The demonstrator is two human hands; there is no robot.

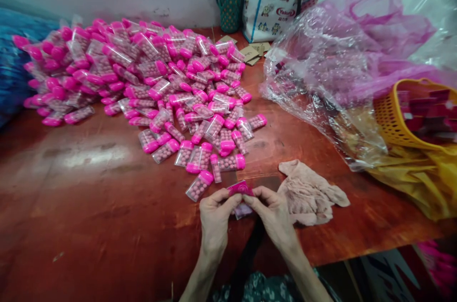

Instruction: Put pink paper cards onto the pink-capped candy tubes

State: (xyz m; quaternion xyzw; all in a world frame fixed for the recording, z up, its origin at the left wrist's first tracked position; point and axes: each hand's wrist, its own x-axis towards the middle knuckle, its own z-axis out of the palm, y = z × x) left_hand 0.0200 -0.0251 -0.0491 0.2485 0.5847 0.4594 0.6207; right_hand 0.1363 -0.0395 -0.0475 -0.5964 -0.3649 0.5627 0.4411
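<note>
My left hand (pixel 216 219) and my right hand (pixel 274 211) meet near the front of the table, fingers and thumbs pinched. Between them is a small pink printed label (pixel 240 188), gripped from both sides. Just under my thumbs a pale, see-through piece (pixel 243 210) shows; whether it is joined to the label I cannot tell. Close to my left hand lies a clear candy box (pixel 200 186) with a pink cap and round pink candies. Beside my right hand rests a crumpled pale cloth (pixel 310 192), possibly a glove.
A big heap of similar candy boxes (pixel 143 64) spreads over the reddish-brown table (pixel 89 211). To the right are clear and pink plastic bags (pixel 321 50) and a yellow basket (pixel 387 112) with dark pink pieces. A white bag (pixel 267 2) and cardboard pieces (pixel 252 54) sit behind.
</note>
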